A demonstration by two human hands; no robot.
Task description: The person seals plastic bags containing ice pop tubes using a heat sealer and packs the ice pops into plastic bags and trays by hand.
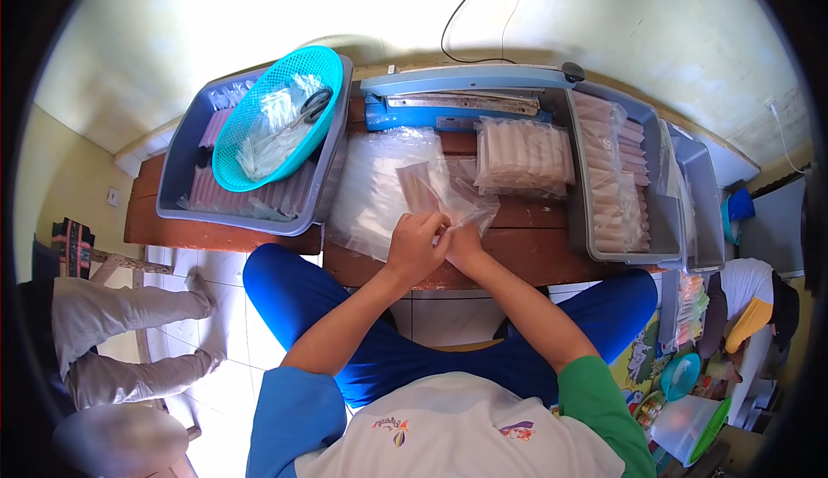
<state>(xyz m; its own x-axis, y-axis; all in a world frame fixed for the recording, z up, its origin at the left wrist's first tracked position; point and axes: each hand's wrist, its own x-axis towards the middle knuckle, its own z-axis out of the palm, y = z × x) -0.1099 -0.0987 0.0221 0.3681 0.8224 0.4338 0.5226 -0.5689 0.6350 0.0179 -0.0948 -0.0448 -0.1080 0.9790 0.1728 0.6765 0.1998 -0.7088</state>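
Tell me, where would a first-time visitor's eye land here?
Probably first on the bright turquoise basket tilted over the grey tub at left, with dark-handled scissors inside. Then perhaps on the long blue device at the table's back edge. Between them and the person lie shiny clear plastic bags.

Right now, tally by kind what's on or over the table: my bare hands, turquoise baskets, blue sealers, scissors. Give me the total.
Bare hands: 2 (left hand, right hand)
Turquoise basket: 1
Blue sealer: 1
Scissors: 1 pair
Total: 5
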